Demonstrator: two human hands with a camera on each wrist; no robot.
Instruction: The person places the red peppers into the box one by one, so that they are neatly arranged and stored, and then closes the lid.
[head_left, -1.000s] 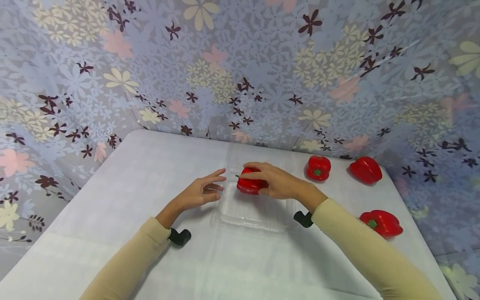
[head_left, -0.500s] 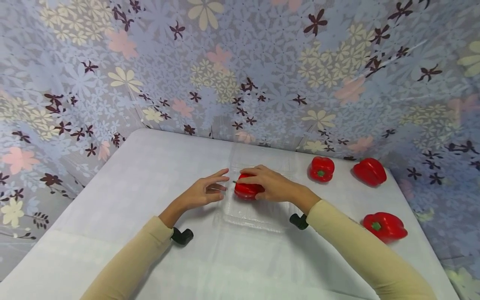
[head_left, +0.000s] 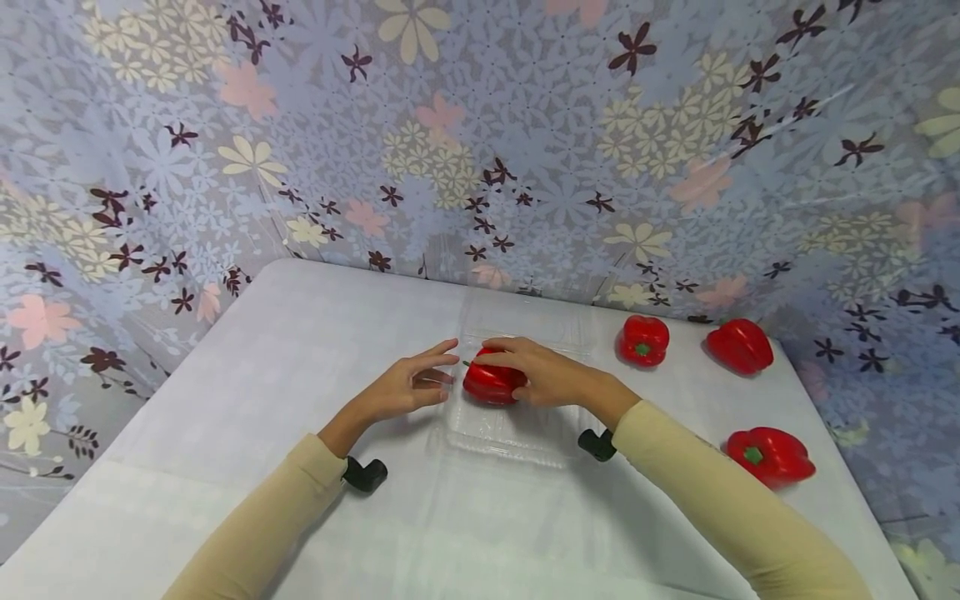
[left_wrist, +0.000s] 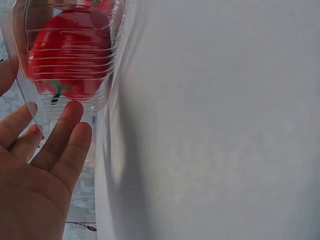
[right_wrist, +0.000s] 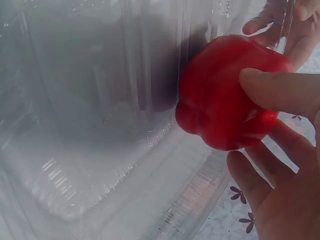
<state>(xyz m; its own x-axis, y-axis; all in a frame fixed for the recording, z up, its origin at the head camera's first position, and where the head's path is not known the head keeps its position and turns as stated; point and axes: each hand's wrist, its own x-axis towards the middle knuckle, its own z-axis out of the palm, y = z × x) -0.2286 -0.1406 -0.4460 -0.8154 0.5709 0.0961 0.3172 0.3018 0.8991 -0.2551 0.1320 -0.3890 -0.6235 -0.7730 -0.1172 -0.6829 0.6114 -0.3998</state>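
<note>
My right hand (head_left: pixel 551 372) grips a red bell pepper (head_left: pixel 491 382) from its right side, thumb and fingers spread around it, as the right wrist view shows. The pepper lies on its side within a clear plastic container (head_left: pixel 510 446), its green stem (left_wrist: pixel 59 91) pointing left. Beside the container's left wall, my left hand (head_left: pixel 397 387) has its fingers extended and slightly parted. In the left wrist view, its fingertips (left_wrist: pixel 74 111) are at the clear wall; whether they touch it I cannot tell.
Three more red bell peppers lie on the right of the white-covered table (head_left: pixel 330 308): one pepper (head_left: pixel 642 341) behind the right hand, another pepper (head_left: pixel 740 346) at the far corner, and a third pepper (head_left: pixel 770 457) beyond the right sleeve. A flowered cloth (head_left: pixel 450 167) hangs behind.
The right hand has brought the red bell pepper slightly left and toward the person, down inside the clear container. The left hand has stayed nearly in place. The view has shifted slightly.
</note>
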